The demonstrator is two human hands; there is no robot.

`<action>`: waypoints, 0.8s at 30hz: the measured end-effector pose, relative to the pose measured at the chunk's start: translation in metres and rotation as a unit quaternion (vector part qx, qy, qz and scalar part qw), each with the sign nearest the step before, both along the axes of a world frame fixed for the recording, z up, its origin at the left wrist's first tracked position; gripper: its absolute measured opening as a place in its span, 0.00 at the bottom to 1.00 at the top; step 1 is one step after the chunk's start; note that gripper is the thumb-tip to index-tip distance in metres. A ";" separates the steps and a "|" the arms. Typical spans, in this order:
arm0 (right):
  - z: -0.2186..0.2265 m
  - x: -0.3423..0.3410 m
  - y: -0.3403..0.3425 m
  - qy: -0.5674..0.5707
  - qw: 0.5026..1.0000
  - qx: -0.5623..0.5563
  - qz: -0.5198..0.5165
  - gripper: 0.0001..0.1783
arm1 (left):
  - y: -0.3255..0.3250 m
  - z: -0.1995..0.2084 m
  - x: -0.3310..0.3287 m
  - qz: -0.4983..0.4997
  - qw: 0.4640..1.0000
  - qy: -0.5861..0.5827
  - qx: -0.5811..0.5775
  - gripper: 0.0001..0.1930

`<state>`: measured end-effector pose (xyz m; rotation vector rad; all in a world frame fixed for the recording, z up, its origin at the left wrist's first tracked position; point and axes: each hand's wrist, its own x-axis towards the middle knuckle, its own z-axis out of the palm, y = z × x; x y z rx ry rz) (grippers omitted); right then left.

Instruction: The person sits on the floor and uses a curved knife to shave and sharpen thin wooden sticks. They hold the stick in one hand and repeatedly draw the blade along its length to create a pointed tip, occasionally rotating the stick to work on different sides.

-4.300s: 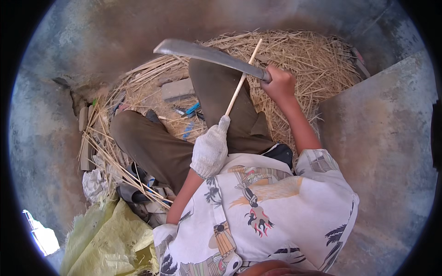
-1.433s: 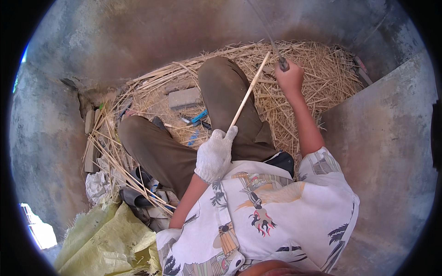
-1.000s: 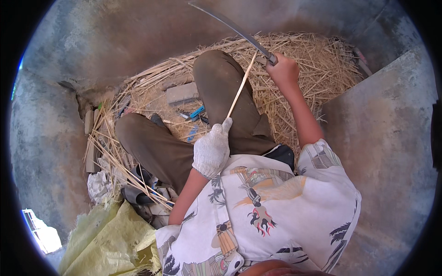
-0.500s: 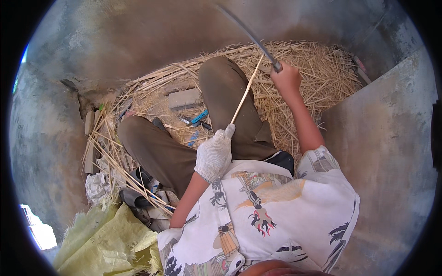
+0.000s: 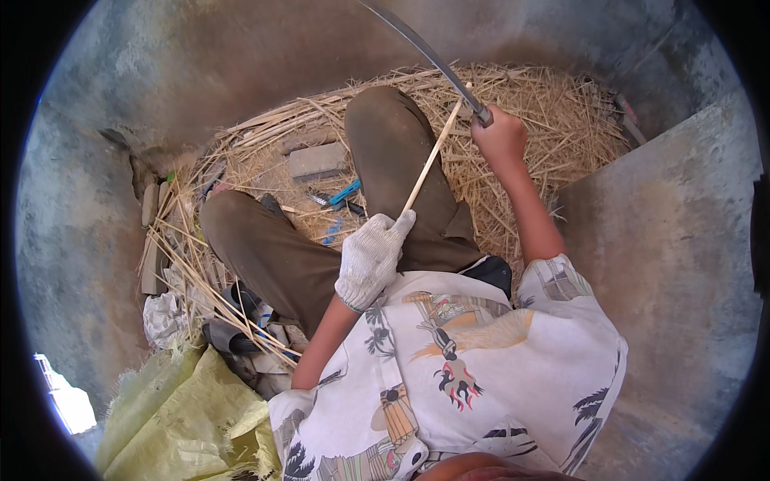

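My left hand, in a white knit glove, is closed around the lower end of a thin pale stick. The stick slants up and to the right over my right knee. Bare and closed, my right hand grips the dark handle of a long curved blade, which reaches up and to the left. Near the handle, the blade crosses the stick's upper end; they look in contact there. My fingers hide most of the handle and the stick's lower end.
Straw and split strips cover the floor around my bent legs. Between my knees lie a grey brick and a blue-handled tool. Long thin sticks and a yellow-green woven sack are at my left. Concrete walls surround me.
The stick's upper end now pokes slightly past the blade, where before it ended just below it. My left hand has shifted slightly; both hands keep their grips.
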<state>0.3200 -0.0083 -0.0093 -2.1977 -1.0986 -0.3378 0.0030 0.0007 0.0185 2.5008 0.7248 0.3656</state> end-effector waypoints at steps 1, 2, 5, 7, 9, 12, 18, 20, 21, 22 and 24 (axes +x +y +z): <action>0.000 -0.002 -0.001 0.019 1.000 0.001 -0.006 0.07 | 0.000 0.000 0.001 0.002 1.000 0.014 -0.012 0.17; -0.001 -0.005 -0.004 -0.018 0.999 0.002 0.027 0.08 | 0.000 0.001 0.001 0.005 0.999 0.027 -0.024 0.18; -0.004 -0.013 -0.015 -0.074 0.994 0.005 0.081 0.09 | 0.001 -0.007 -0.002 -0.015 0.995 -0.035 0.096 0.18; 0.005 -0.012 -0.009 -0.045 0.997 0.014 0.062 0.09 | -0.002 -0.009 -0.001 0.002 0.994 0.015 0.106 0.20; -0.001 -0.004 0.002 0.001 1.000 0.000 0.011 0.09 | -0.005 -0.007 0.000 0.006 0.992 0.040 0.116 0.21; -0.003 -0.013 -0.004 0.000 1.000 0.006 0.011 0.09 | -0.008 -0.003 -0.001 0.005 0.991 0.041 0.127 0.22; -0.004 0.000 0.005 -0.050 0.997 -0.012 0.049 0.09 | -0.013 0.000 -0.004 0.013 0.986 0.063 0.155 0.21; -0.007 -0.003 0.011 0.002 1.000 -0.015 0.020 0.09 | -0.011 0.000 -0.001 0.028 0.982 0.076 0.173 0.21; -0.014 -0.005 0.014 0.010 1.000 0.004 0.014 0.09 | -0.012 0.000 0.000 0.026 0.981 0.081 0.172 0.20; -0.015 -0.008 0.020 0.017 0.999 0.024 0.013 0.09 | -0.014 0.000 0.000 0.029 0.981 0.085 0.172 0.19; -0.014 -0.013 0.012 0.006 0.999 0.039 0.017 0.05 | -0.014 -0.002 0.002 0.035 0.980 0.095 0.172 0.18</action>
